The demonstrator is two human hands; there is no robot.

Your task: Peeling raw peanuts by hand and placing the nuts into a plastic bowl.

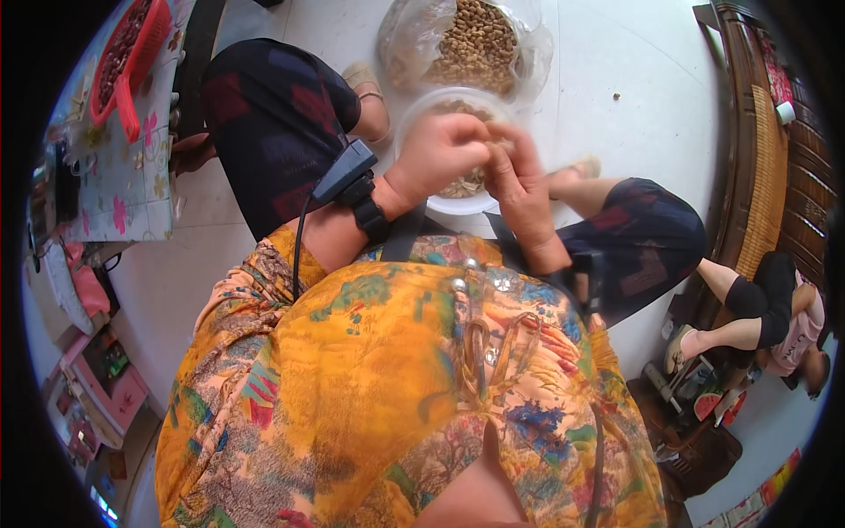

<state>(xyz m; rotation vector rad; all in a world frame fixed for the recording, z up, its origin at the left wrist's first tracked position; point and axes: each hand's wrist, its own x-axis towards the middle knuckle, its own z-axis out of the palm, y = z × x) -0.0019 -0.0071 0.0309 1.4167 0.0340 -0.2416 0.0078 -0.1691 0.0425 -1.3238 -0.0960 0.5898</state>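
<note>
My left hand [439, 158] and my right hand [521, 181] meet at the fingertips above a white plastic tub [459, 207]. The fingers of both are curled in a pinch, and whatever lies between them is hidden; slight blur covers the right fingers. Pale peanut shells [462, 188] show inside the tub, below my hands. Just beyond the tub stands a clear plastic bag [412, 43], its mouth spread wide around many unshelled peanuts [476, 43].
A red plastic strainer [150, 39] of dark red kernels rests on the flowered tablecloth [132, 198] at left. My knees flank the tub. A wooden bench [746, 171] lines the right side, with a seated person [779, 310] near it. One small brown bit [616, 96] lies on the floor.
</note>
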